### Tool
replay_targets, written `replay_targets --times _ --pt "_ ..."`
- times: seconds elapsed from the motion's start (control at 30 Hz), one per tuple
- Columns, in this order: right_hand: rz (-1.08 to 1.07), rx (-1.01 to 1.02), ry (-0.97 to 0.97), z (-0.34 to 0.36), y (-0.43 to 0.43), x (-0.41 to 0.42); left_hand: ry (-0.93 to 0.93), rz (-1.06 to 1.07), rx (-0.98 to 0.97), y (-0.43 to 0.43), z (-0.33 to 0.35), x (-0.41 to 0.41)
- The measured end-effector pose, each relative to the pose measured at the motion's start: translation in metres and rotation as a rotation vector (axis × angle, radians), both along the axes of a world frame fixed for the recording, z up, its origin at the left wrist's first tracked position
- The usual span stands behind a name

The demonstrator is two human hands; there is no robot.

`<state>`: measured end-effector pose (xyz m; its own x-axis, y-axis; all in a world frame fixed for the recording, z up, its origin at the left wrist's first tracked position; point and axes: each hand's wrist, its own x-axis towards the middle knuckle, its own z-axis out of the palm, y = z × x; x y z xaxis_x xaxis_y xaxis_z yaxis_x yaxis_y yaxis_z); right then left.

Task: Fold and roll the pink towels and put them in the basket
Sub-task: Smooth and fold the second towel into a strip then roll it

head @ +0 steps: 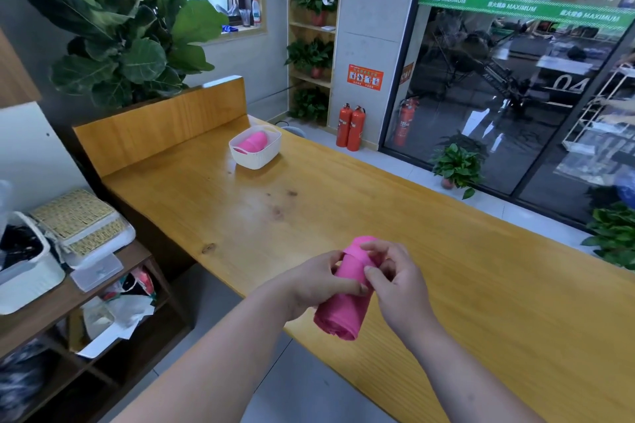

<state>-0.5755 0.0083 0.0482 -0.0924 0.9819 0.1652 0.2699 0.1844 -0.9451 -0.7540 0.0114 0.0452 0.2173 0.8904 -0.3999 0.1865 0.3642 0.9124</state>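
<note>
Both hands closed round one rolled pink towel (345, 288) lifted just over near edge of wooden table (446, 302): left hand (321, 282) wraps the middle to keep the roll tight, right hand (395, 282) pinches its upper end, probably tucking the flap; white basket (255, 147), far end, already holds pink rolls (253, 142).

The basket (255, 161) sits at the desk's (309, 209) far end, with rolled towels (252, 142) in it. Over the near left edge is a roll (338, 316), the left grip (319, 280) on its left and the right grip (395, 282) on its right. A shelf (79, 288) stands left of the desk, and a plant (113, 27) behind it.
</note>
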Motion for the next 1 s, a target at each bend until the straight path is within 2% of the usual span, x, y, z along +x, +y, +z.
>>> replay_targets --times 0.07,0.2,0.27,0.43,0.57,0.67,0.83,1.0 --pt "-0.009 -0.004 -0.069 -0.004 0.005 -0.002 0.053 0.022 0.045 -0.001 -0.003 -0.005" --pt "0.009 -0.029 -0.215 -0.009 0.009 -0.010 0.294 0.174 0.202 0.004 -0.009 -0.021" --pt "0.043 -0.085 -0.230 -0.010 0.011 -0.018 0.399 0.181 0.260 0.007 -0.012 -0.034" --pt "0.158 -0.177 -0.248 -0.003 0.021 -0.060 0.743 -0.024 0.410 0.009 -0.022 -0.054" --pt "0.136 -0.302 -0.285 0.011 0.051 -0.098 0.843 -0.143 0.580 0.001 -0.031 -0.070" --pt "0.179 -0.345 -0.361 0.014 0.060 -0.124 0.775 -0.077 0.571 -0.007 -0.035 -0.087" --pt "0.390 -0.246 -0.471 0.007 0.045 -0.155 0.607 0.270 0.383 -0.010 -0.032 -0.130" --pt "0.442 -0.248 -0.437 -0.001 0.070 -0.159 0.399 0.496 0.232 -0.015 -0.033 -0.176"
